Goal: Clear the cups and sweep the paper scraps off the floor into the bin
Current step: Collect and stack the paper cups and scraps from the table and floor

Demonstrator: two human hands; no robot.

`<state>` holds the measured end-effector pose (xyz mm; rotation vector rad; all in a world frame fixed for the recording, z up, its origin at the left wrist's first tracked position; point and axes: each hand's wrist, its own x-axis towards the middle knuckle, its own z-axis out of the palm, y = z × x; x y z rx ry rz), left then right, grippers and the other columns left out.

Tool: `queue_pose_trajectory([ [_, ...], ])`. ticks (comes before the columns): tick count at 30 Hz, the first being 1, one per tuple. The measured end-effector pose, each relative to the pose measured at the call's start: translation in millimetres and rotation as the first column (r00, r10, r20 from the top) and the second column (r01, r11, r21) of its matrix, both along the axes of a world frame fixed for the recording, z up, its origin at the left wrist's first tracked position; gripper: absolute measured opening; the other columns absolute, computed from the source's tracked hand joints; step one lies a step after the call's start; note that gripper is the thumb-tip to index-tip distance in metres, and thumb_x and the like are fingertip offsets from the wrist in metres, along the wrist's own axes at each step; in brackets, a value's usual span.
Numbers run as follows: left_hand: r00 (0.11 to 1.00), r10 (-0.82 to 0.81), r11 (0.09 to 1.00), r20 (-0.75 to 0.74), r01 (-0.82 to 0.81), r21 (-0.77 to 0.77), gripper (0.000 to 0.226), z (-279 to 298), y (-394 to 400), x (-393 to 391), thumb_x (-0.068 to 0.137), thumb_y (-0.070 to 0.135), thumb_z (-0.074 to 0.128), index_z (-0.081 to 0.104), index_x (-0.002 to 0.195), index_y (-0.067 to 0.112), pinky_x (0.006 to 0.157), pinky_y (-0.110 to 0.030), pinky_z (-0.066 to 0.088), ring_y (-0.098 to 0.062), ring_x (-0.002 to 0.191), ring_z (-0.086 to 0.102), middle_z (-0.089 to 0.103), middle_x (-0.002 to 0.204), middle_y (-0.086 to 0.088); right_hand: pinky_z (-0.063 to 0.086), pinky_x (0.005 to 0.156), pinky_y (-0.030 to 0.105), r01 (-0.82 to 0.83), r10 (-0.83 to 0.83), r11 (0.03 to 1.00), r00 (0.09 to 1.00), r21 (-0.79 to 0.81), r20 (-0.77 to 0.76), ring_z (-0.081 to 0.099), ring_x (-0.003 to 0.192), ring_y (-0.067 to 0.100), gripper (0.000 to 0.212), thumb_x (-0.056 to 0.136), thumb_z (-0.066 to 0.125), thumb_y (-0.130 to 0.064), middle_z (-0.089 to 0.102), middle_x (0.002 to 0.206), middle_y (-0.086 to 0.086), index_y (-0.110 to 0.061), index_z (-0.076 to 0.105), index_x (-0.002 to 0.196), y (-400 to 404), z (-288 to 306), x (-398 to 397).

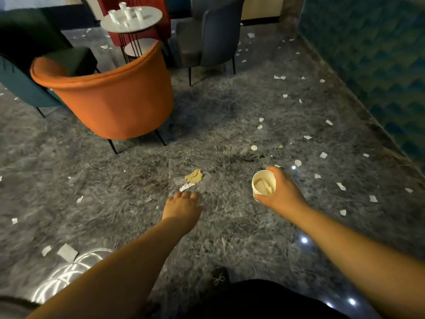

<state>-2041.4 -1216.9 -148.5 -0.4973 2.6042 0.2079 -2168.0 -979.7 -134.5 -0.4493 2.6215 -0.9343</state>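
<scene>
My right hand point(281, 191) grips a white paper cup point(263, 182) with scraps inside, held low over the grey marbled floor. My left hand point(182, 207) reaches down with fingers spread, its fingertips just short of a white scrap point(187, 186) and a crumpled tan paper point(193, 176). Many white paper scraps point(323, 154) lie scattered over the floor, mostly to the right. Several white cups point(126, 12) stand on a round side table point(150, 21) at the back.
An orange armchair point(110, 95) stands ahead on the left, a grey chair point(213, 35) behind it, a teal chair point(20, 86) at far left. A teal patterned wall point(372, 54) runs along the right. My dark shoe point(219, 278) is below.
</scene>
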Motion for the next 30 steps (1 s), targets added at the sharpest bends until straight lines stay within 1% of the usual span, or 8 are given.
queue_pose_trajectory([
  [3, 1.0, -0.021, 1.0, -0.023, 0.021, -0.005, 0.053, 1, -23, -51, 0.101, 0.046, 0.038, 0.032, 0.149, 0.024, 0.11, -0.043, 0.03, -0.028, 0.139, 0.033, 0.038, 0.152, -0.003, 0.046, 0.091, 0.032, 0.047, -0.047, 0.999, 0.999, 0.006, 0.004, 0.051, 0.114, 0.025, 0.084, 0.068, 0.083, -0.032, 0.045, 0.133, 0.006, -0.026, 0.036, 0.137, -17, 3, -42],
  [10, 0.998, -0.031, 0.999, -0.06, 0.032, 0.015, 0.056, -3, -57, -170, 0.101, 0.047, 0.038, 0.028, 0.152, 0.025, 0.113, -0.042, 0.028, -0.026, 0.142, 0.031, 0.035, 0.155, -0.001, 0.039, 0.087, 0.026, 0.058, -0.058, 0.998, 0.998, -0.005, 0.015, 0.048, 0.117, 0.023, 0.085, 0.07, 0.082, -0.032, 0.043, 0.135, 0.007, -0.024, 0.035, 0.14, -58, -4, -159],
  [13, 0.997, -0.053, 0.998, -0.058, 0.054, 0.015, 0.055, -9, -71, -221, 0.102, 0.048, 0.037, 0.029, 0.151, 0.025, 0.112, -0.043, 0.027, -0.026, 0.142, 0.029, 0.035, 0.155, -0.002, 0.038, 0.086, 0.026, 0.035, -0.035, 0.999, 0.999, 0.0, 0.009, 0.047, 0.117, 0.024, 0.084, 0.071, 0.081, -0.031, 0.042, 0.136, 0.008, -0.023, 0.034, 0.14, -79, -7, -220],
  [17, 0.999, -0.008, 1.0, -0.046, 0.008, 0.005, 0.056, -9, -92, -303, 0.102, 0.048, 0.036, 0.027, 0.152, 0.024, 0.114, -0.043, 0.026, -0.026, 0.143, 0.027, 0.033, 0.156, -0.002, 0.038, 0.085, 0.025, -0.018, 0.018, 1.0, 1.0, 0.003, 0.003, 0.047, 0.117, 0.026, 0.084, 0.072, 0.08, -0.031, 0.041, 0.137, 0.009, -0.023, 0.032, 0.141, -111, -4, -315],
  [22, 0.994, 0.071, 0.997, -0.086, -0.072, -0.008, 0.055, 6, -121, -397, 0.102, 0.046, 0.038, 0.029, 0.151, 0.024, 0.113, -0.044, 0.028, -0.027, 0.141, 0.031, 0.036, 0.154, -0.002, 0.043, 0.09, 0.03, -0.096, 0.096, 0.995, 0.995, -0.031, 0.017, 0.049, 0.115, 0.026, 0.082, 0.071, 0.082, -0.029, 0.044, 0.135, 0.009, -0.023, 0.035, 0.139, -152, 11, -420],
  [25, 0.989, 0.092, 0.996, -0.115, -0.094, -0.011, 0.054, 14, -142, -445, 0.102, 0.046, 0.039, 0.03, 0.151, 0.024, 0.114, -0.044, 0.028, -0.027, 0.142, 0.029, 0.035, 0.155, -0.002, 0.044, 0.093, 0.034, -0.135, 0.135, 0.991, 0.991, -0.002, 0.004, 0.048, 0.117, 0.026, 0.084, 0.071, 0.082, -0.03, 0.041, 0.138, 0.009, -0.023, 0.034, 0.14, -181, 14, -473],
  [27, 0.987, 0.105, 0.994, -0.123, -0.109, -0.023, 0.055, 16, -157, -469, 0.102, 0.046, 0.039, 0.029, 0.151, 0.023, 0.114, -0.044, 0.027, -0.027, 0.143, 0.027, 0.031, 0.157, -0.002, 0.042, 0.093, 0.032, -0.161, 0.161, 0.987, 0.987, 0.001, -0.004, 0.047, 0.119, 0.026, 0.085, 0.071, 0.082, -0.031, 0.04, 0.139, 0.008, -0.022, 0.033, 0.141, -202, 13, -501],
  [30, 0.99, 0.099, 0.993, -0.101, -0.104, -0.052, 0.056, 18, -189, -503, 0.103, 0.045, 0.038, 0.026, 0.152, 0.022, 0.114, -0.045, 0.025, -0.027, 0.145, 0.023, 0.025, 0.16, -0.004, 0.039, 0.087, 0.026, -0.193, 0.193, 0.981, 0.981, 0.001, 0.011, 0.047, 0.119, 0.025, 0.084, 0.071, 0.082, -0.031, 0.041, 0.138, 0.008, -0.023, 0.034, 0.14, -235, 10, -538],
])
